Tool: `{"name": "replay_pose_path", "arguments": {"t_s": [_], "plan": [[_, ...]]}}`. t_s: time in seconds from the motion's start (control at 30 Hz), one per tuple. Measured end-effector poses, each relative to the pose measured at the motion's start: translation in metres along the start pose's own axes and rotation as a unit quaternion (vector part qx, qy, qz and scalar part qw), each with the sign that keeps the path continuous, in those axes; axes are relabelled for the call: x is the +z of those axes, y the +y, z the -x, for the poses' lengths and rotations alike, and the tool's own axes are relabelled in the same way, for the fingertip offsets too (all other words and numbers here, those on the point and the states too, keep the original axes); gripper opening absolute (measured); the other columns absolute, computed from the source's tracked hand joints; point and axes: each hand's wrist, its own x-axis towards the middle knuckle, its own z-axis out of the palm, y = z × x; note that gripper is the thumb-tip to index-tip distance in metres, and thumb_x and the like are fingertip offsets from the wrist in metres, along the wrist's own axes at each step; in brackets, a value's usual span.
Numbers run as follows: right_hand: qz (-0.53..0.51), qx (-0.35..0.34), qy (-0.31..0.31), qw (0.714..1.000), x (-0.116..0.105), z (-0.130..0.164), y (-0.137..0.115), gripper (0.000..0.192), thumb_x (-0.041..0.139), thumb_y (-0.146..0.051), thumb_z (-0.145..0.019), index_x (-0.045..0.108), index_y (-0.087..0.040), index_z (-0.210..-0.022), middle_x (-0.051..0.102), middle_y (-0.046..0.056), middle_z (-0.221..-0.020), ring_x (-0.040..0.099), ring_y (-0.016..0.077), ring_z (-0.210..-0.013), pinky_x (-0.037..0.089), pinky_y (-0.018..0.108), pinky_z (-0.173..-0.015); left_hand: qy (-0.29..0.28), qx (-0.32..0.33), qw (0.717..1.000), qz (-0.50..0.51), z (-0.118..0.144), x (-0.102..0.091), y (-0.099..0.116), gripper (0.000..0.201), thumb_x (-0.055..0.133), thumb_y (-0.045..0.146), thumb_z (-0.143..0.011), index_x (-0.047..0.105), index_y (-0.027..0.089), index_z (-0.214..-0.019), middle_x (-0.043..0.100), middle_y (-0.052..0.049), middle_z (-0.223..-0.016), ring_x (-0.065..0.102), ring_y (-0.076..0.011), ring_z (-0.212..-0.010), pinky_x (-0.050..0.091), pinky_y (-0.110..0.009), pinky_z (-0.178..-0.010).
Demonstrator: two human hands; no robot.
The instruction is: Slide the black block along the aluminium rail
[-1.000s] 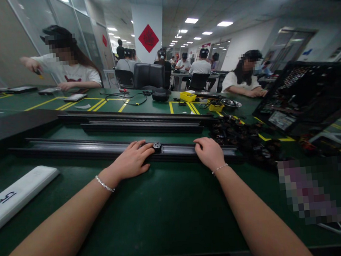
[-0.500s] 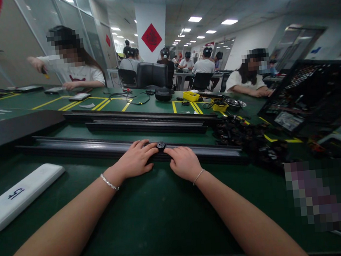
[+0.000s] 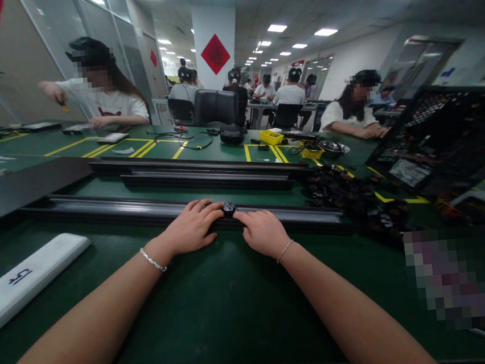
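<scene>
Your left hand [image 3: 195,227] rests, fingers loosely apart, across the black rail [image 3: 116,208] at centre frame, apparently steadying it, while your right hand [image 3: 265,232], its grip impossible to tell, brings a fingertip to the small black part [image 3: 229,207] atop it.

Vs. 1 sec ago, R hand [image 3: 267,234] is sitting further left along the near rail [image 3: 309,214], now resting at the right side of the small blk part [image 3: 229,208], near L hand [image 3: 193,228].
</scene>
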Motion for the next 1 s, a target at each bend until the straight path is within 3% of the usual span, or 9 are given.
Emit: {"name": "replay_pose_path", "arguments": {"t_s": [0.67,1.0], "plan": [[-0.026,0.021,-0.036,0.999,-0.007,0.004,0.008,0.047,0.041,-0.024,-0.086,0.050,-0.028,-0.132,0.066,0.005,-0.117,0.060,0.0201,-0.104,0.039,0.033,-0.092,0.002,-0.003,1.000,0.003,0.000,0.000,0.000,0.049,0.059,0.031,-0.081,0.045,0.021,-0.127,0.040,-0.006,-0.147,0.037,-0.0333,-0.130,0.032,-0.051,-0.104],[-0.049,0.018,-0.014,0.999,-0.006,0.006,0.013,0.045,0.044,-0.025,-0.085,0.053,-0.026,-0.128,0.067,0.005,-0.117,0.061,0.0208,-0.103,0.042,0.034,-0.092,-0.003,0.001,1.000,-0.005,0.000,-0.001,0.000,0.047,0.060,0.032,-0.082,0.048,0.021,-0.125,0.041,-0.007,-0.147,0.037,-0.0330,-0.130,0.032,-0.050,-0.105]]}}
